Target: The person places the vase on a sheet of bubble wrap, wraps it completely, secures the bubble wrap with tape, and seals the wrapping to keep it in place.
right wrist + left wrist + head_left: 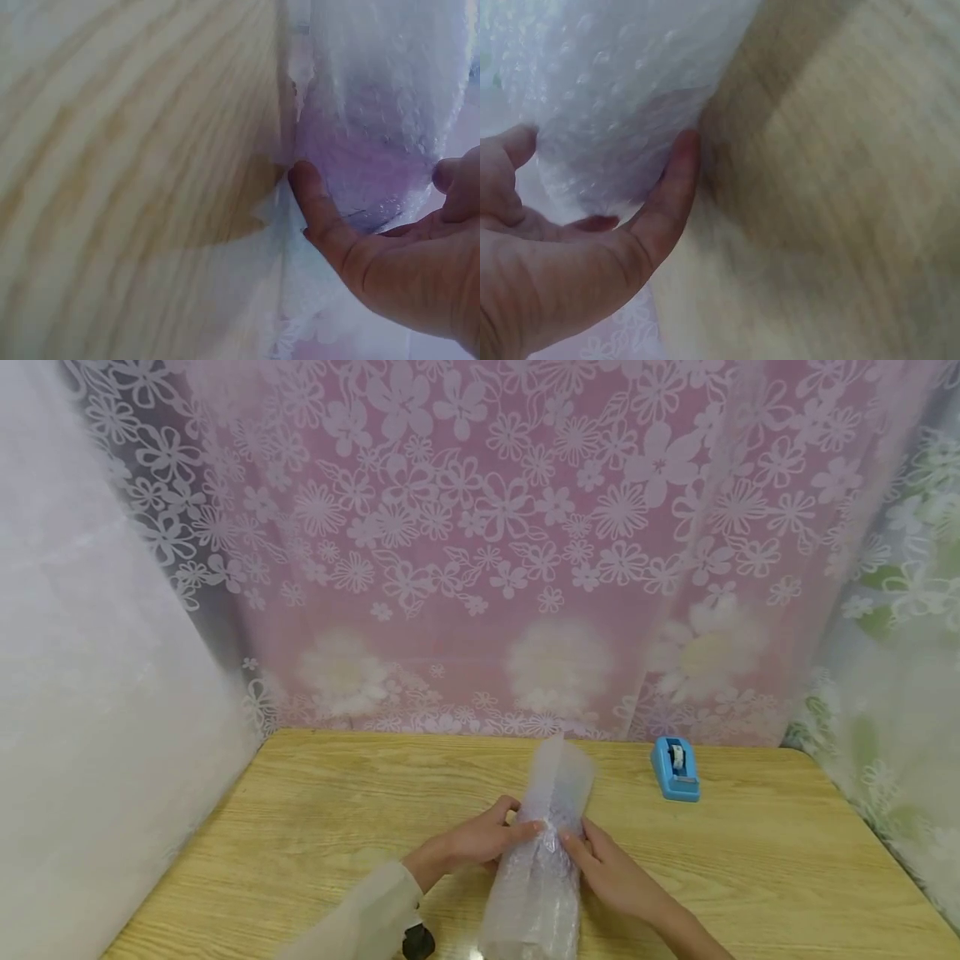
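Note:
A long roll of clear bubble wrap (532, 893) lies lengthwise at the front middle of the table, with something pale purple showing through it in the right wrist view. My left hand (487, 835) grips its left side, thumb on top and fingers curled around the side. On the opposite side my right hand (611, 872) holds the roll the same way, the two thumbs close together on top. Bubbles of the wrap (622, 97) show between thumb and fingers in the left wrist view. What the wrap encloses is mostly hidden.
A blue tape dispenser (678, 772) with a roll of tape stands at the back right of the wooden table (360, 793). Pink floral curtain (480, 568) hangs behind the table, with pale sheets at both sides. A small black object (417, 941) is beside the left sleeve.

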The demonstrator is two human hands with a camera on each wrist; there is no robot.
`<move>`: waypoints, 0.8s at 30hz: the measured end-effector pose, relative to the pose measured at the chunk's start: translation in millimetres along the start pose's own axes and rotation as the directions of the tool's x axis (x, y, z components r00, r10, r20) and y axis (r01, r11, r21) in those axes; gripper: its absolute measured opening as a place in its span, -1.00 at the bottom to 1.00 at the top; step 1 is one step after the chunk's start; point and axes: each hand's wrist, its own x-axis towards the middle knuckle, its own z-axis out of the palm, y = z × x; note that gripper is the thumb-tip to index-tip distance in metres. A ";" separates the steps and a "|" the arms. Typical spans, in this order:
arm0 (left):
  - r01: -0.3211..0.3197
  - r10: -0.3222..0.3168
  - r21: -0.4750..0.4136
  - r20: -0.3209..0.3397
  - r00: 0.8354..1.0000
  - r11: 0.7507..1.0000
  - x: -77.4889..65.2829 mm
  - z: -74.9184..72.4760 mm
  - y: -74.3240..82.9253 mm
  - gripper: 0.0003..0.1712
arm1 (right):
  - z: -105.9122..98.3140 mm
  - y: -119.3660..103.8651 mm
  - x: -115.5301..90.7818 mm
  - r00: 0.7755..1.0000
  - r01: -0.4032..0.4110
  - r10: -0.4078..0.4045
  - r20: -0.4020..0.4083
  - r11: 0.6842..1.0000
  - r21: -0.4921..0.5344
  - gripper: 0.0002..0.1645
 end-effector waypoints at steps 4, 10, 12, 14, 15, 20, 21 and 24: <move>-0.029 0.025 -0.075 -0.057 0.998 0.997 0.9 4.6 -5.6 -0.41 | -0.3 3.9 8.0 0.998 0.031 -0.036 0.053 0.996 0.085 -0.16; -0.073 0.060 -0.102 -0.126 0.990 0.992 5.5 8.6 -8.7 -0.38 | -3.9 6.8 16.7 0.997 -0.048 0.040 0.071 0.993 0.107 -0.06; -0.087 0.072 -0.096 -0.154 0.986 0.992 8.6 9.3 -9.8 -0.38 | -5.2 7.1 19.2 0.996 -0.063 0.057 0.065 0.993 0.102 -0.05; -0.095 0.078 -0.088 -0.185 0.980 0.992 11.8 9.8 -10.6 -0.38 | -6.0 8.0 22.8 0.997 -0.054 0.047 0.064 0.993 0.102 -0.06; -0.093 0.077 -0.070 -0.204 0.976 0.993 13.2 9.9 -10.7 -0.37 | -6.3 8.6 24.7 0.997 -0.042 0.036 0.063 0.994 0.101 -0.07; -0.075 0.069 -0.007 -0.283 0.957 0.997 19.2 9.6 -9.1 -0.34 | -8.0 12.1 33.6 0.998 0.000 -0.006 0.059 0.994 0.110 -0.12; -0.074 0.070 -0.005 -0.288 0.955 0.997 20.1 9.2 -8.5 -0.34 | -8.4 12.6 35.1 0.998 0.001 -0.008 0.057 0.994 0.111 -0.12; -0.085 0.079 -0.007 -0.296 0.952 0.996 23.5 7.2 -7.7 -0.34 | -9.2 14.5 40.0 0.999 0.007 -0.013 0.050 0.994 0.106 -0.12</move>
